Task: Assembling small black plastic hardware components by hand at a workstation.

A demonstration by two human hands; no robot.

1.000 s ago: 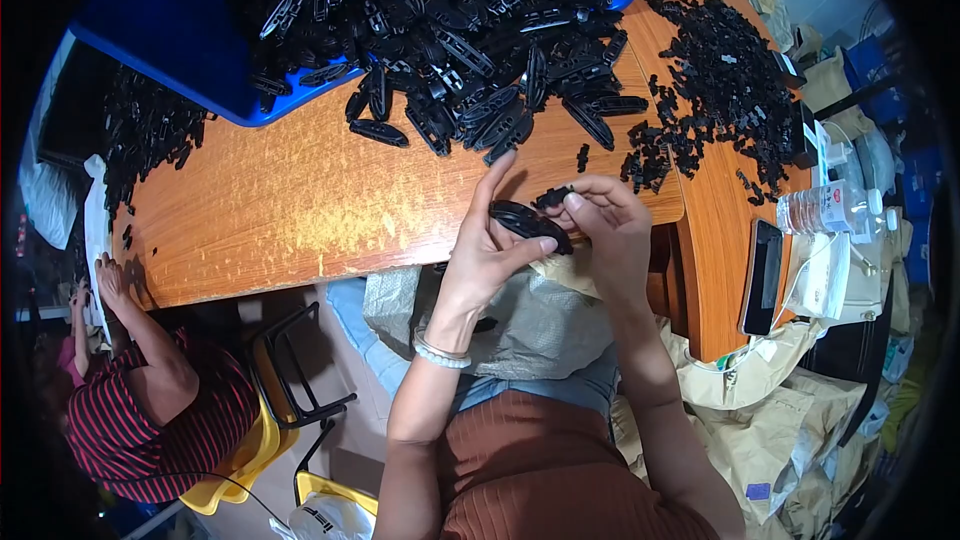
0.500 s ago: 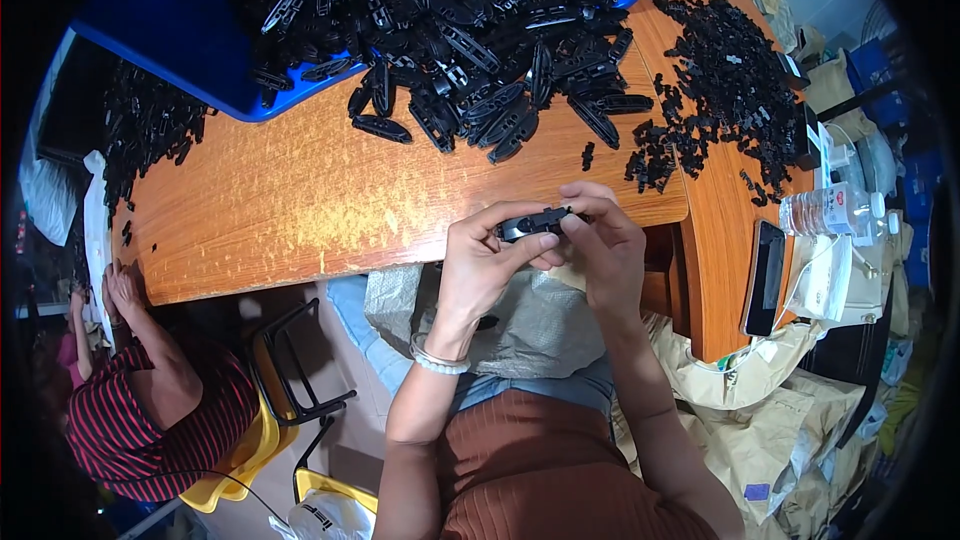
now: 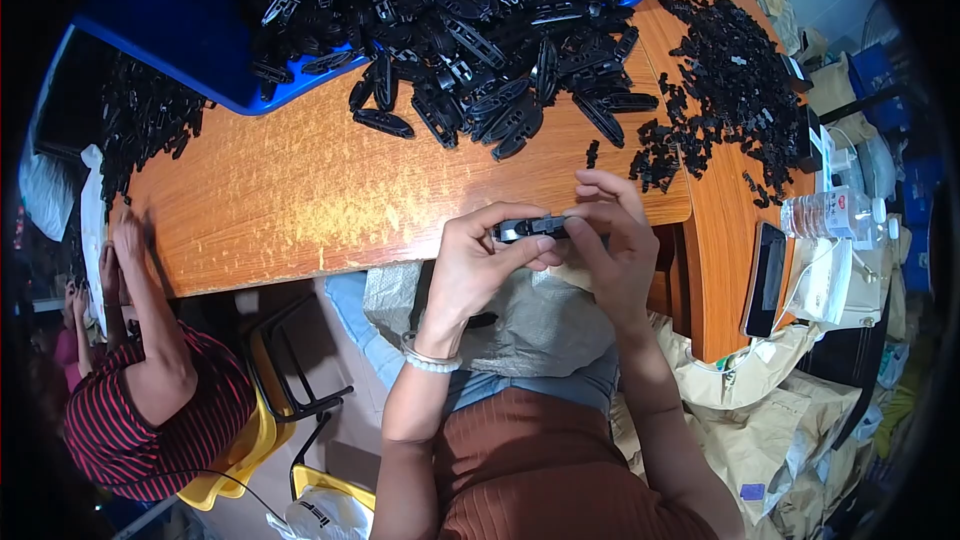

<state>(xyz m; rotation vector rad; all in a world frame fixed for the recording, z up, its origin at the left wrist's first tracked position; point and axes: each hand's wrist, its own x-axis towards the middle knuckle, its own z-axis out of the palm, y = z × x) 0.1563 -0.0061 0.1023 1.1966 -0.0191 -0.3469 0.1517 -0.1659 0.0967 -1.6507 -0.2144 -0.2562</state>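
Across orange wooden table [image 3: 300, 200] — black parts [image 3: 480, 30]

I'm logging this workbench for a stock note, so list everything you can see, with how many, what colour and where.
table: one, orange-brown wood, across the middle
long plastic clips: too many to count, black, heaped at the far edge and spilling from the tray
tray: one, blue, far left of the table
small plastic bits: many, black, pile on the far right of the table
left pile of parts: many, black, left end of the table
phone: one, black, right edge of the table
water bottle: one, clear, right of the phone
sack: one, grey woven, on the lap
co-worker: one, striped red and black top, lower left
yellow chair: one, under the co-worker
clip in hand: one, black, held by both hands
left hand: gripping the clip
right hand: gripping the clip
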